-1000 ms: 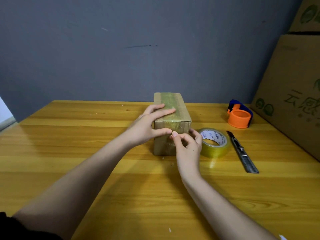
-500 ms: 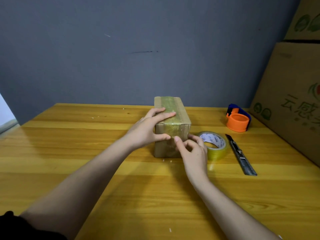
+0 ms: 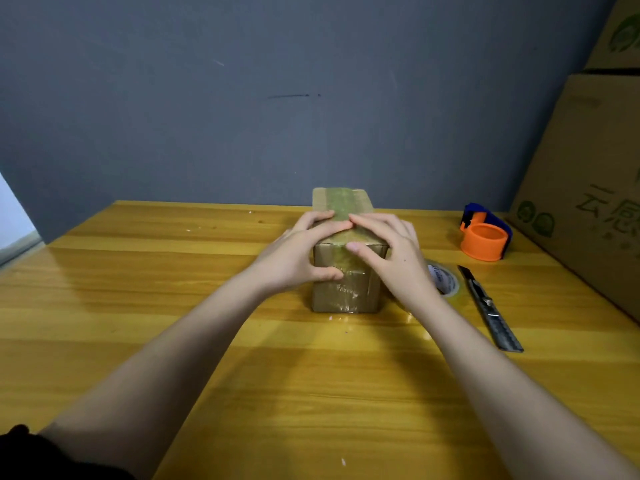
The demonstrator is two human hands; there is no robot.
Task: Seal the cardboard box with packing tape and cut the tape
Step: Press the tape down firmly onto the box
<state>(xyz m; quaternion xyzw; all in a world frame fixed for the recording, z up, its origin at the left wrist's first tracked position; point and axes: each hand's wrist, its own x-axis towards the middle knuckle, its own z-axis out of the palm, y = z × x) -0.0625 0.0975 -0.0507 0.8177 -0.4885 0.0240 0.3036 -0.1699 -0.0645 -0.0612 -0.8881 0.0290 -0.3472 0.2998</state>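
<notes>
A small cardboard box [image 3: 346,294] stands end-on in the middle of the wooden table [image 3: 173,306]. A strip of clear tape runs along its top and down its near face. My left hand [image 3: 294,254] lies over the box's near top edge, fingers flat on the top and thumb pressed on the taped near face. From the right side my right hand [image 3: 389,251] covers the same edge, fingers on the top tape and thumb at the edge. The tape roll [image 3: 446,280] lies flat just right of the box, partly hidden by my right wrist. A utility knife [image 3: 490,311] lies right of the roll.
An orange and blue tape dispenser [image 3: 485,237] sits at the back right. Large printed cardboard cartons [image 3: 588,202] stand along the table's right side. A grey wall closes off the back.
My right hand has risen from pinching the tape on the near face to lying over the box's top edge beside the left hand. The camera has moved closer to the box.
</notes>
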